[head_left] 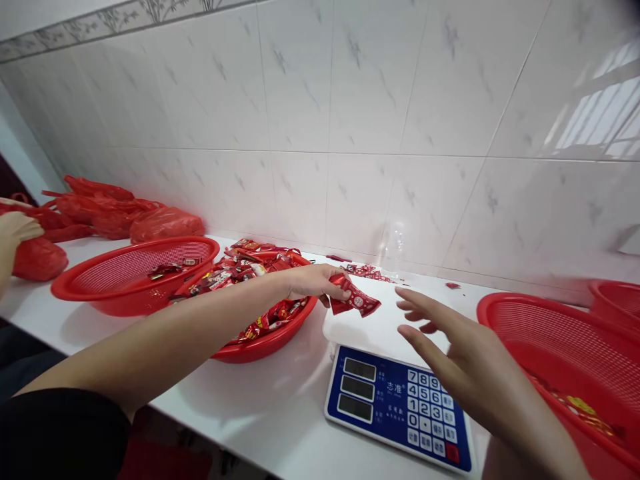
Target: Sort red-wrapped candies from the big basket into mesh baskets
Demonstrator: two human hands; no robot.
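My left hand [320, 281] is closed on red candy packets [356, 299], which hang over the left side of the scale's white pan [370, 330]. Facing it from the right, my right hand [440, 327] has thumb and fingers apart, with nothing in them, above the pan's right part. Below the pan, the scale's blue panel [380, 417] shows number keys and several dark displays. Under my left forearm stands a red basket [295, 333] heaped with red-wrapped candies [250, 267]; the arm hides part of the heap.
Another red basket [135, 253] with a few packets stands left, before red plastic bags [165, 223]. A co-worker's hand [17, 227] is at the far left. Red baskets [560, 320] stand right. Small red packets [367, 271] and a clear plastic container [394, 250] are by the wall.
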